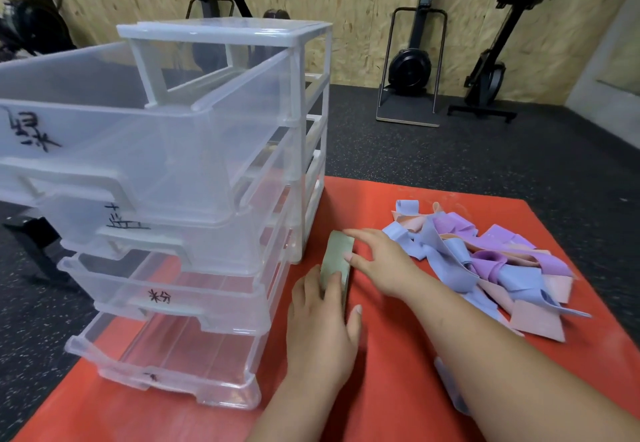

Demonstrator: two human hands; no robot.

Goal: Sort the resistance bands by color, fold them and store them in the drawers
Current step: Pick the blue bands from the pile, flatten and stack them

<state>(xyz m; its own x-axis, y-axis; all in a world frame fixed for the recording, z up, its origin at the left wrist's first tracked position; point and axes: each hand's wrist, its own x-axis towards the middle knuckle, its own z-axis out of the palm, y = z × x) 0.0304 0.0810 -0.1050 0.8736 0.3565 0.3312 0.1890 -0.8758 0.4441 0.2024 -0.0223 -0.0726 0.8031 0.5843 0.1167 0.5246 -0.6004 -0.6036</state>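
A folded green band [337, 258] lies on the red mat [391, 372], just right of the clear drawer unit [221, 151]. My left hand [322, 331] presses its near end with straight fingers. My right hand [375, 258] touches its far end, fingers spread and the thumb on its right edge. A loose pile of blue, purple and pink bands [485, 261] sits to the right on the mat. All the drawers are pulled out, stepped, with handwritten labels on their fronts. The top drawer [104, 123] and the bottom drawer [166, 362] look bare inside.
Rowing machines [412, 64] stand against the chipboard wall at the back. Dark rubber floor [485, 151] surrounds the mat. A blue band end [450, 389] shows beneath my right forearm.
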